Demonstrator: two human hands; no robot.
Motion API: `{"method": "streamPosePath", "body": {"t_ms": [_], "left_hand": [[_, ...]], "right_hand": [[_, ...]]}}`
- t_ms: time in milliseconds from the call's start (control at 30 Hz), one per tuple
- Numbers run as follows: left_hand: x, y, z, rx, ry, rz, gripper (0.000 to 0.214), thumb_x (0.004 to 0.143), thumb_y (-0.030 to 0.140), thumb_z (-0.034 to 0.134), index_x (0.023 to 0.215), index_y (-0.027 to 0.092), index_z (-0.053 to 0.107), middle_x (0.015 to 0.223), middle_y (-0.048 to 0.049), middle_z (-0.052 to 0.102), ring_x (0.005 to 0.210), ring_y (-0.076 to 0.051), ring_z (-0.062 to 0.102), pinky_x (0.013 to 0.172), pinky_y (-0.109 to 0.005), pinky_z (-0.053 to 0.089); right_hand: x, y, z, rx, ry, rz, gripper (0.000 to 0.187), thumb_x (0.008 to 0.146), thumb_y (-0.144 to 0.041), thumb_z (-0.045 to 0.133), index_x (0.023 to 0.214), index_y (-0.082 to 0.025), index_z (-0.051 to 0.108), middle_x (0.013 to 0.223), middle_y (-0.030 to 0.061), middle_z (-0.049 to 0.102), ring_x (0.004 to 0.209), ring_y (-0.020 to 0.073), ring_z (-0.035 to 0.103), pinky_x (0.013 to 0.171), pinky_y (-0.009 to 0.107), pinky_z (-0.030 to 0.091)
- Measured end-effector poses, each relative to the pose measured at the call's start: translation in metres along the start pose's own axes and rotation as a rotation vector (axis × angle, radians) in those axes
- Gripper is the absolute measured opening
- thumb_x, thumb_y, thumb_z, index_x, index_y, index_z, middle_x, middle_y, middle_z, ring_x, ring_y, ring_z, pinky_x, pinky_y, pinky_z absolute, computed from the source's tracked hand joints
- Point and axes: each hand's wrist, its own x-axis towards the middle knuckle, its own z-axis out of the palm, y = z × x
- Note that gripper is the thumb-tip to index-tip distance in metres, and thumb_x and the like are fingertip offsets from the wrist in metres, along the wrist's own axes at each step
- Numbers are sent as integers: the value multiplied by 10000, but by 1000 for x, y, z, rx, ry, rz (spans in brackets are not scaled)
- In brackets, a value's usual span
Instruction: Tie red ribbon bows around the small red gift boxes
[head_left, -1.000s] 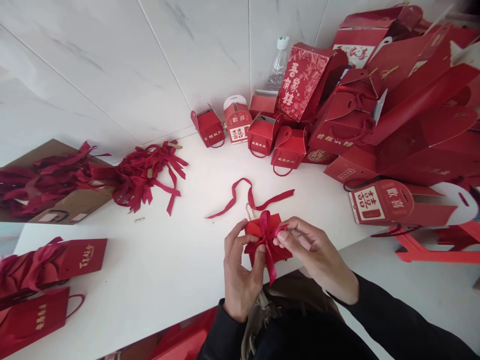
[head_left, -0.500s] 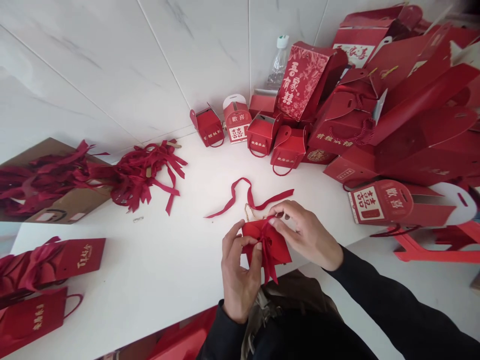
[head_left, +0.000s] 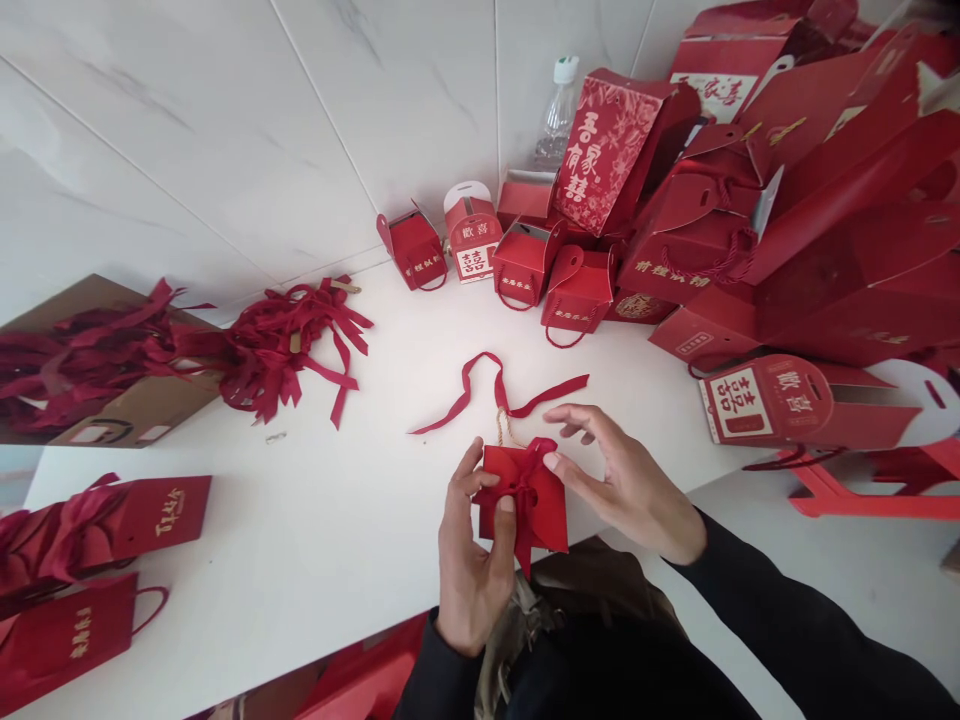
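A small red gift box [head_left: 553, 508] with a dark red ribbon bow [head_left: 527, 480] on top is held near the table's front edge. My left hand [head_left: 480, 545] grips its left side, thumb pressed on top beside the bow's knot. A twisted cream cord handle [head_left: 504, 428] sticks out past the box's far side. On the right, my right hand [head_left: 619, 480] is open, fingers apart, with the thumb tip at or very close to the bow's upper loop. Just beyond the box, a loose red ribbon [head_left: 480, 362] lies curled on the white table [head_left: 337, 520].
A cardboard box [head_left: 150, 405] overflowing with red ribbons stands at the left, a ribbon pile [head_left: 289, 340] beside it. Finished-looking red boxes [head_left: 161, 515] lie front left. Several small boxes [head_left: 416, 250] line the wall; a large heap [head_left: 825, 260] and a bottle [head_left: 556, 120] are at right.
My right hand has let go of the ribbon loop and spread its fingers, shifting slightly right. The box has turned a little, and my left thumb has moved slightly down and left.
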Motion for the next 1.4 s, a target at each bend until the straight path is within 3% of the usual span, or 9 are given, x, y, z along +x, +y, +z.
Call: {"method": "streamPosePath", "body": {"t_ms": [67, 133, 267, 467, 600, 800, 900, 1100, 1400], "left_hand": [[-5, 0, -4, -57, 33, 7, 201, 988, 266, 528, 1186, 265, 564, 1514, -104, 475, 1417, -259, 450, 1060, -417, 467], [-9, 0, -7, -62, 66, 15, 200, 991, 271, 520, 1184, 266, 571, 1473, -102, 503, 1403, -257, 458, 1060, -417, 461], [-10, -2, -8, 16, 69, 15, 146, 964, 268, 567, 1107, 260, 597, 1408, -88, 539, 1344, -257, 501, 1054, -433, 457], [-2, 1, -4, 138, 83, 83, 109, 940, 231, 593, 1041, 248, 632, 1353, -84, 578, 1303, -254, 537, 1034, -425, 478], [1, 4, -5, 133, 88, 76, 82, 954, 244, 576, 972, 232, 655, 1289, -90, 622, 1248, -251, 582, 992, -415, 507], [7, 2, -8, 89, 55, 84, 85, 948, 241, 593, 969, 236, 675, 1232, -77, 648, 1187, -230, 614, 953, -382, 528], [8, 0, -8, 63, 57, 62, 92, 952, 255, 590, 952, 242, 681, 1219, -69, 648, 1175, -222, 615, 961, -378, 521], [2, 3, -4, 38, 41, 11, 96, 959, 273, 581, 955, 239, 671, 1224, -71, 643, 1140, -222, 624, 932, -369, 523], [-1, 2, 7, 126, 41, 48, 96, 978, 244, 542, 997, 225, 635, 1225, -106, 618, 1204, -242, 582, 959, -391, 503]], "right_hand": [[-8, -5, -2, -57, 117, -81, 328, 966, -326, 587, 1263, -245, 476, 1205, 76, 571, 1067, 245, 553, 847, 374, 483], [-16, -11, -1, -106, 139, -140, 205, 974, -283, 568, 1162, -241, 496, 1087, 62, 569, 1016, 247, 545, 876, 404, 463], [-23, -18, 9, -138, -32, -138, 62, 1026, -228, 492, 1080, -241, 520, 1012, 45, 580, 961, 241, 539, 866, 420, 452], [-20, -22, 9, -136, -108, -168, 49, 1020, -186, 501, 989, -223, 501, 935, 27, 581, 863, 221, 539, 802, 396, 450], [-28, -24, 12, -264, -294, -346, 258, 907, -129, 666, 1115, -220, 544, 976, 40, 588, 882, 244, 544, 818, 423, 450], [-29, -24, 28, -359, -229, -379, 103, 998, -133, 524, 988, -202, 600, 854, 43, 576, 785, 227, 516, 741, 389, 429], [-28, -31, 22, -223, -225, -352, 161, 1027, -155, 459, 902, -209, 545, 817, 29, 561, 765, 212, 502, 724, 367, 428], [-22, -51, -10, 300, -201, -45, 152, 1068, -353, 445, 973, -253, 510, 786, -15, 527, 647, 151, 506, 598, 276, 452], [1, -68, -45, 667, 99, -161, 210, 1005, -503, 564, 943, -304, 592, 741, 10, 587, 747, 222, 612, 703, 360, 549]]}}
